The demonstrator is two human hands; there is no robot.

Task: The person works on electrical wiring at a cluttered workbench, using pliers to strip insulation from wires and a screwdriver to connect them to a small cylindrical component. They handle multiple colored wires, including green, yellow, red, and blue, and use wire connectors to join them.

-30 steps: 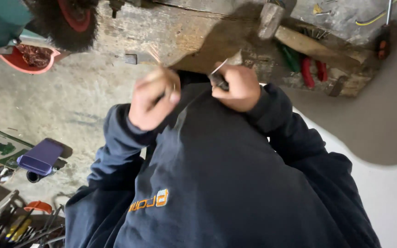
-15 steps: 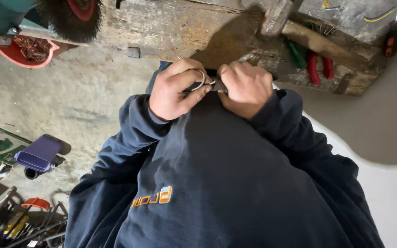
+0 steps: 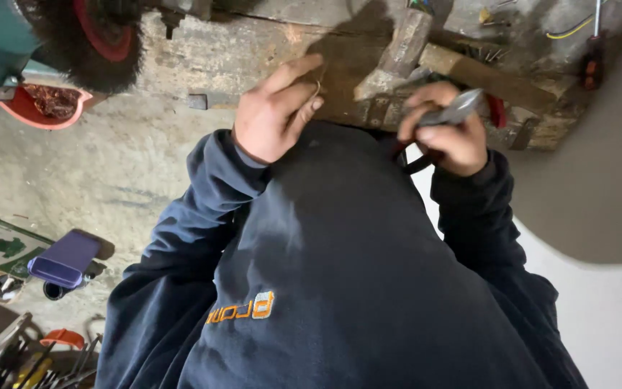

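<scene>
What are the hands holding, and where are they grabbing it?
The right hand grips pliers by the handles, the grey metal nose sticking out past the fingers. The left hand pinches a thin wire loop between its fingertips.

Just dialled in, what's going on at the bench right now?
A person in a dark sweatshirt works at a worn wooden bench. The left hand pinches a small wire ring between its fingertips, held up near the bench edge. The right hand grips pliers, their metal jaws pointing up and right, apart from the ring. A hammer lies on the bench between the hands.
</scene>
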